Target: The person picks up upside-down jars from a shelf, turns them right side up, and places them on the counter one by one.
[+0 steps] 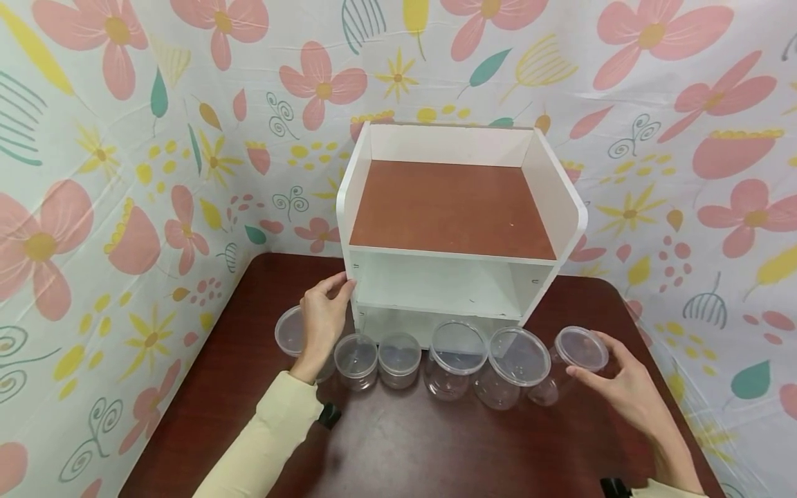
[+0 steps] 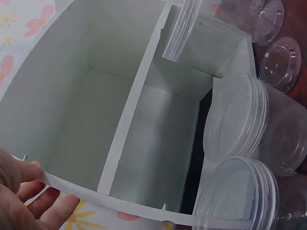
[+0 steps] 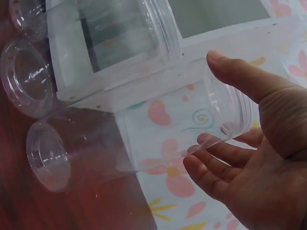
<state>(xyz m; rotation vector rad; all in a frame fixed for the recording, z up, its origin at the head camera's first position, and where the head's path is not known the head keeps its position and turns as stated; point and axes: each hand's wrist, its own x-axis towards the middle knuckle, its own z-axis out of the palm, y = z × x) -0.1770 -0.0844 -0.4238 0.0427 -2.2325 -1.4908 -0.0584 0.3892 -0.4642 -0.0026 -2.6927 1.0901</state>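
Note:
A white shelf unit with a brown top board stands on the table. My left hand pinches the front edge of its left side panel between thumb and fingers. At the right end of a row of clear plastic jars, my right hand holds a tall, lidded jar near its top. In the right wrist view, that jar stands with the thumb on one side and curled fingers on the other. My left forearm partly hides the leftmost jar.
Two wide jars and two short jars fill the row before the shelf unit. The dark red-brown table extends toward me. A flower-printed cloth hangs close behind and along the sides.

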